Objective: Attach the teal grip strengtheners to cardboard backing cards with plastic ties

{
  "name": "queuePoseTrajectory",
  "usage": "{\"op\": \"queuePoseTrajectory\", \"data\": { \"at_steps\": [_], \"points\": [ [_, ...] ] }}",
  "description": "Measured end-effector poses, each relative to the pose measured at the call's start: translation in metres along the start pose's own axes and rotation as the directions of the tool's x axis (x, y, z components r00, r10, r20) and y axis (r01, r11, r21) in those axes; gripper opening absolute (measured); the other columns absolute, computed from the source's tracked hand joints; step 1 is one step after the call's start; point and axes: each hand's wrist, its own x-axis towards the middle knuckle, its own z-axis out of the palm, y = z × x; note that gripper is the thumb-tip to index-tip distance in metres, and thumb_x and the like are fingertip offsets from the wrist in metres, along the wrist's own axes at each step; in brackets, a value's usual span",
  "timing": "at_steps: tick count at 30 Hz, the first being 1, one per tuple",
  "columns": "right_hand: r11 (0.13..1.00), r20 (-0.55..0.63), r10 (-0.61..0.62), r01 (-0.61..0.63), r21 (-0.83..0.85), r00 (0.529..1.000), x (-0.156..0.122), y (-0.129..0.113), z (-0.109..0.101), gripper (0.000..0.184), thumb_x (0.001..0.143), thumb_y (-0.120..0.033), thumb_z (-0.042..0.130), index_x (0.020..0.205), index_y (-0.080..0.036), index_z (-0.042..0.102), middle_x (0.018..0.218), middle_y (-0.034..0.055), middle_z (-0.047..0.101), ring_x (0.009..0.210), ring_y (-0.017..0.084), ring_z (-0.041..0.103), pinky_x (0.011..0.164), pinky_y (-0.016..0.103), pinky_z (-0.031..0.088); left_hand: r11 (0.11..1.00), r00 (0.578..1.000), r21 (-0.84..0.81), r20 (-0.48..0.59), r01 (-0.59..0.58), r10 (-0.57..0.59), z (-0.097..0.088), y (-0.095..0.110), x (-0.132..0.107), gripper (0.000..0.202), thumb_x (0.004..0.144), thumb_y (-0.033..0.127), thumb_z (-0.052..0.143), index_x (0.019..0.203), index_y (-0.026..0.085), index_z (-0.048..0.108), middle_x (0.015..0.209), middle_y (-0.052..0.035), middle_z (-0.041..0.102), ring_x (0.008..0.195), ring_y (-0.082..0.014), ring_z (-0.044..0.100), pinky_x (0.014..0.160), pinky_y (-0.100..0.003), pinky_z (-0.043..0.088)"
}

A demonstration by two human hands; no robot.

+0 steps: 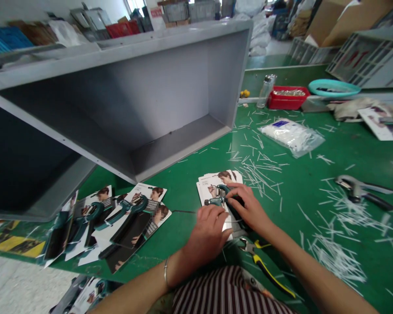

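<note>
In the head view, teal-and-black pliers with a metal spring lie on a stack of printed cards. My left hand is closed at the near end of the stack, its fingers bent over the pliers and card edge. A thin white strip shows by its fingertips. My right hand curls over the black handle from the right, fingertips against the pliers; the palm hides part of the handle. Close by lie yellow-and-black cutting pliers. Several carded pliers are piled at left.
A large grey bin lies tipped on its side, back left. White plastic offcuts litter the green table. At right lie grey-and-black pliers. Farther back are a clear bag, red tray, glass bottle and turquoise basin.
</note>
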Motion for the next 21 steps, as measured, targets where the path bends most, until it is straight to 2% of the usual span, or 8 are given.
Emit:
{"op": "queuePoseTrajectory", "data": {
  "at_steps": [2, 3, 5, 7, 11, 14, 18, 21],
  "points": [
    [0.991, 0.149, -0.066, 0.082, -0.105, 0.987, -0.009, -0.012, -0.012, 0.013, 0.097, -0.028, 0.05, 0.093, -0.024, 0.062, 0.101, 0.0055, 0.067, 0.102, 0.024, 0.054, 0.094, 0.043, 0.037, 0.989, 0.987, 0.007, -0.07, 0.145, -0.144, -0.005, -0.002, -0.01, 0.051, 0.086, 0.054, 0.06, 0.116, 0.013, 0.054, 0.115, -0.0183, 0.059, 0.108, -0.033, 0.051, 0.094, -0.051, 0.041],
    [0.978, 0.231, -0.084, 0.124, -0.165, 0.969, -0.014, -0.019, -0.016, 0.015, 0.097, -0.031, 0.051, 0.091, -0.024, 0.063, 0.093, 0.0051, 0.067, 0.096, 0.025, 0.053, 0.09, 0.043, 0.037, 0.983, 0.981, 0.008, -0.063, 0.185, -0.184, -0.006, -0.004, -0.015, 0.054, 0.085, 0.058, 0.06, 0.114, 0.012, 0.055, 0.111, -0.0183, 0.059, 0.103, -0.0329, 0.053, 0.09, -0.05, 0.042],
    [0.946, 0.345, -0.093, 0.191, -0.261, 0.934, -0.022, -0.029, -0.019, 0.015, 0.095, -0.035, 0.056, 0.088, -0.023, 0.065, 0.085, 0.0053, 0.066, 0.091, 0.025, 0.051, 0.086, 0.043, 0.036, 0.978, 0.978, -0.016, 0.001, 0.209, -0.209, -0.008, -0.006, -0.021, 0.039, 0.089, 0.049, 0.057, 0.104, 0.014, 0.057, 0.098, -0.0141, 0.06, 0.095, -0.0294, 0.055, 0.085, -0.046, 0.046],
    [0.932, 0.381, -0.093, 0.215, -0.291, 0.92, -0.027, -0.034, -0.016, 0.011, 0.093, -0.031, 0.059, 0.093, -0.022, 0.066, 0.088, 0.0063, 0.066, 0.092, 0.026, 0.05, 0.084, 0.042, 0.036, 0.974, 0.976, -0.066, 0.044, 0.216, -0.213, -0.009, -0.007, -0.024, 0.018, 0.093, 0.032, 0.053, 0.096, 0.015, 0.057, 0.091, -0.0102, 0.059, 0.091, -0.0257, 0.056, 0.084, -0.042, 0.047],
    [0.964, 0.333, -0.055, 0.137, -0.228, 0.941, -0.03, -0.029, -0.008, 0.013, 0.095, -0.017, 0.054, 0.102, -0.02, 0.064, 0.094, 0.0072, 0.066, 0.093, 0.024, 0.05, 0.083, 0.038, 0.039, 0.947, 0.97, -0.217, 0.107, 0.236, -0.218, -0.019, -0.017, -0.022, 0.011, 0.093, 0.023, 0.053, 0.099, 0.016, 0.06, 0.094, -0.0077, 0.062, 0.091, -0.0215, 0.059, 0.086, -0.036, 0.049],
    [0.984, 0.29, -0.056, 0.101, -0.144, 0.955, -0.029, -0.021, -0.004, 0.014, 0.097, -0.021, 0.053, 0.098, -0.02, 0.067, 0.09, 0.0055, 0.066, 0.089, 0.022, 0.053, 0.081, 0.035, 0.04, 0.915, 0.97, -0.328, 0.141, 0.235, -0.198, -0.023, -0.029, -0.023, 0.016, 0.096, 0.02, 0.05, 0.105, 0.019, 0.063, 0.099, -0.0062, 0.067, 0.094, -0.0184, 0.063, 0.087, -0.032, 0.05],
    [0.992, 0.22, -0.101, 0.116, -0.057, 0.97, -0.027, -0.019, 0.005, 0.013, 0.097, -0.024, 0.055, 0.101, -0.022, 0.068, 0.093, 0.0033, 0.069, 0.09, 0.02, 0.055, 0.085, 0.035, 0.04, 0.933, 0.993, -0.342, 0.034, 0.115, -0.109, -0.017, -0.03, -0.02, 0.021, 0.097, 0.018, 0.047, 0.107, 0.019, 0.065, 0.102, -0.0067, 0.07, 0.096, -0.0188, 0.063, 0.091, -0.034, 0.048],
    [0.998, 0.125, 0.011, -0.003, -0.064, 0.992, -0.026, -0.021, 0.014, 0.015, 0.093, -0.023, 0.062, 0.108, -0.021, 0.063, 0.095, 0.0035, 0.069, 0.091, 0.021, 0.055, 0.083, 0.034, 0.041, 0.892, 0.977, -0.414, -0.028, 0.183, -0.213, -0.009, -0.023, -0.013, 0.016, 0.094, 0.019, 0.054, 0.106, 0.019, 0.065, 0.1, -0.0061, 0.07, 0.094, -0.0182, 0.063, 0.089, -0.032, 0.048]
  ]
}}
